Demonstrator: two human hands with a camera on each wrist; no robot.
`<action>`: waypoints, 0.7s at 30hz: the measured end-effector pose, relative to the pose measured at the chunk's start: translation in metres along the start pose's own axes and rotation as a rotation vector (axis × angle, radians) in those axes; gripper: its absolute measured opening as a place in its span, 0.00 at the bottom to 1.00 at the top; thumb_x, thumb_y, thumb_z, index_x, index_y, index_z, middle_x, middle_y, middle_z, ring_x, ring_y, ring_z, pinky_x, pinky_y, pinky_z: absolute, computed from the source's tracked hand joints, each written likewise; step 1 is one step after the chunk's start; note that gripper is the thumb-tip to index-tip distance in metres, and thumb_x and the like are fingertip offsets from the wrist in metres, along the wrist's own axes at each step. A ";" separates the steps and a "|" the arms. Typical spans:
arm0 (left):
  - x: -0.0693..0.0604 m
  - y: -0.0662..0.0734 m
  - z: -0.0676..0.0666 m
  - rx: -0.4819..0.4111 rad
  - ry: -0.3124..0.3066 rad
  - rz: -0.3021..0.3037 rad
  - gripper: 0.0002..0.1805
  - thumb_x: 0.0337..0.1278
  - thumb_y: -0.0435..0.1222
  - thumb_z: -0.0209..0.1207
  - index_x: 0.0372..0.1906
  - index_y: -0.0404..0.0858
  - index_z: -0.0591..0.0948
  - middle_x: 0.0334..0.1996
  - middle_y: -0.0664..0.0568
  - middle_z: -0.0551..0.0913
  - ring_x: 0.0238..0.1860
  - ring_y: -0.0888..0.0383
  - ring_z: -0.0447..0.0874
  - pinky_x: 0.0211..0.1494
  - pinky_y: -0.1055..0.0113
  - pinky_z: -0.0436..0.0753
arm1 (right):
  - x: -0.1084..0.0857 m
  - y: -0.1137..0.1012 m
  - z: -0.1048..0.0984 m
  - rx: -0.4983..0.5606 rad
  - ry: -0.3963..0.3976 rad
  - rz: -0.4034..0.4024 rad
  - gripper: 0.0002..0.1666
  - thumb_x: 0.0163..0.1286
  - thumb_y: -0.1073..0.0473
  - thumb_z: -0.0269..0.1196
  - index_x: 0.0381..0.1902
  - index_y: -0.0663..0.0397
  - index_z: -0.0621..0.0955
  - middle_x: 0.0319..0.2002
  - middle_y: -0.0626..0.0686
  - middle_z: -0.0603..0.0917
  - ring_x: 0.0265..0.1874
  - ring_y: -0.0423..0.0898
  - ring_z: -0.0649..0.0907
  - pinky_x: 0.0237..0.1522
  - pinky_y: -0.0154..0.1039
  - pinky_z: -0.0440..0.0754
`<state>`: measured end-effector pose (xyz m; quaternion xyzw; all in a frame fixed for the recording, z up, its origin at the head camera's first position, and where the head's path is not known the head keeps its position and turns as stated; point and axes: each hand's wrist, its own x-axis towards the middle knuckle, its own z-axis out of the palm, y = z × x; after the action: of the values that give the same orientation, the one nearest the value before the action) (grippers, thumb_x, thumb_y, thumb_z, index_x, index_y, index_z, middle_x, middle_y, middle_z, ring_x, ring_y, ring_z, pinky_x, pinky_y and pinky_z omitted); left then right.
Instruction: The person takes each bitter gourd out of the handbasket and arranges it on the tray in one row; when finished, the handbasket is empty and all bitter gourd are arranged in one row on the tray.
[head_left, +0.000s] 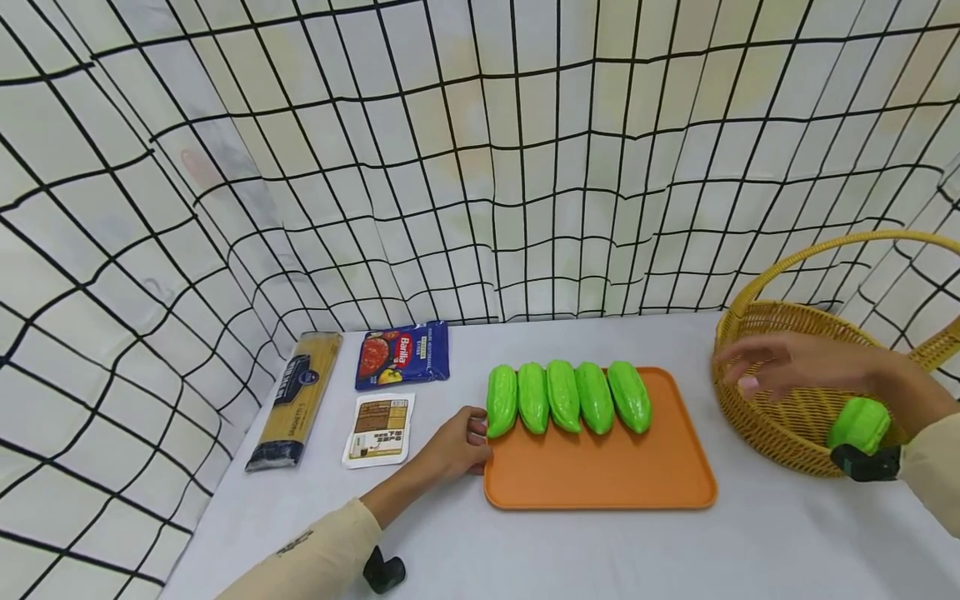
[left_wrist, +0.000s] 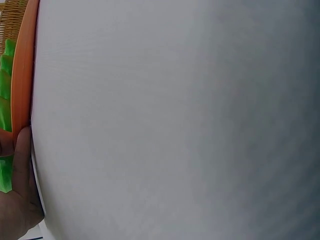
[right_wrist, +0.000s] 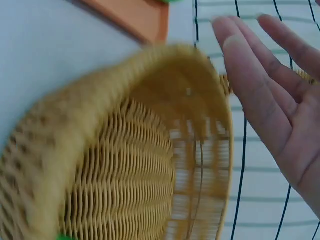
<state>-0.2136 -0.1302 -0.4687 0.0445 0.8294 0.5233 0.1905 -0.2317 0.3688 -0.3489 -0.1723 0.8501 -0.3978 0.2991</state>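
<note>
Several glossy, bright green, ridged gourd-like vegetables (head_left: pixel 563 397) lie side by side along the far part of an orange tray (head_left: pixel 600 479). My left hand (head_left: pixel 459 442) holds the tray's left edge, and in the left wrist view the thumb and a finger (left_wrist: pixel 21 160) lie on either side of the rim. Over the wicker basket (head_left: pixel 753 429) at the right hovers my right hand (head_left: pixel 813 364), its fingers extended and nothing in them. One more green gourd-like vegetable (head_left: pixel 858 423) sits inside the basket, partly hidden by the wrist.
On the left of the table lie a spaghetti pack (head_left: pixel 296 400), a blue Barilla pouch (head_left: pixel 402 356) and a small white-and-brown packet (head_left: pixel 379 429). A black net (head_left: pixel 555 167) over white cloth stands behind and at the sides. The basket's tall handle (head_left: pixel 847 239) arches above it.
</note>
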 end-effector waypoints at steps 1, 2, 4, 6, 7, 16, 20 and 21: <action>0.000 0.000 0.000 -0.002 0.000 -0.001 0.37 0.47 0.24 0.62 0.68 0.29 0.66 0.51 0.40 0.76 0.47 0.51 0.80 0.37 0.62 0.92 | -0.003 0.003 -0.003 0.003 -0.005 0.011 0.33 0.73 0.56 0.58 0.72 0.59 0.65 0.65 0.67 0.72 0.55 0.48 0.82 0.48 0.43 0.88; 0.000 0.000 0.000 -0.004 0.000 -0.002 0.37 0.47 0.24 0.62 0.68 0.29 0.66 0.51 0.40 0.76 0.47 0.51 0.79 0.37 0.62 0.92 | -0.005 0.006 -0.007 0.006 -0.008 0.019 0.34 0.74 0.56 0.57 0.73 0.60 0.63 0.66 0.68 0.71 0.54 0.46 0.82 0.48 0.44 0.88; 0.001 0.000 0.000 -0.006 0.000 -0.003 0.37 0.47 0.23 0.62 0.68 0.29 0.66 0.51 0.40 0.76 0.48 0.51 0.79 0.37 0.62 0.92 | -0.008 0.013 -0.013 0.010 -0.005 0.045 0.37 0.74 0.55 0.57 0.75 0.62 0.61 0.69 0.71 0.68 0.54 0.42 0.82 0.49 0.44 0.88; 0.001 0.000 0.000 -0.006 0.001 -0.002 0.37 0.47 0.23 0.62 0.68 0.29 0.66 0.51 0.40 0.76 0.48 0.51 0.79 0.37 0.62 0.92 | -0.011 0.022 -0.019 0.013 0.005 0.071 0.38 0.75 0.55 0.57 0.76 0.64 0.59 0.71 0.73 0.64 0.56 0.45 0.81 0.52 0.49 0.88; 0.001 0.000 0.000 -0.005 0.002 -0.002 0.37 0.47 0.23 0.62 0.68 0.29 0.66 0.51 0.41 0.76 0.48 0.51 0.79 0.37 0.62 0.92 | -0.012 0.026 -0.022 0.013 0.012 0.087 0.39 0.75 0.54 0.57 0.76 0.64 0.58 0.71 0.74 0.62 0.57 0.47 0.81 0.53 0.51 0.87; 0.003 -0.002 0.000 -0.011 -0.005 -0.002 0.37 0.47 0.24 0.62 0.68 0.29 0.66 0.50 0.41 0.75 0.46 0.52 0.79 0.36 0.62 0.92 | -0.011 0.056 -0.044 -0.022 0.027 0.228 0.46 0.76 0.48 0.55 0.75 0.74 0.50 0.70 0.80 0.58 0.58 0.60 0.80 0.57 0.58 0.85; 0.003 -0.002 0.000 -0.014 -0.004 0.004 0.37 0.47 0.23 0.61 0.67 0.29 0.66 0.51 0.41 0.75 0.47 0.52 0.79 0.36 0.62 0.92 | -0.013 0.060 -0.049 -0.065 0.047 0.270 0.50 0.75 0.45 0.56 0.75 0.74 0.48 0.70 0.80 0.58 0.59 0.64 0.78 0.57 0.59 0.85; 0.002 -0.002 0.000 -0.014 -0.004 0.004 0.37 0.47 0.23 0.61 0.67 0.29 0.66 0.51 0.41 0.75 0.47 0.52 0.79 0.36 0.61 0.92 | -0.013 0.061 -0.050 -0.079 0.047 0.281 0.51 0.74 0.44 0.56 0.75 0.73 0.48 0.70 0.81 0.56 0.60 0.68 0.76 0.56 0.61 0.85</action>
<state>-0.2154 -0.1301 -0.4714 0.0458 0.8254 0.5292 0.1914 -0.2569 0.4422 -0.3660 -0.0538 0.8876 -0.3222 0.3248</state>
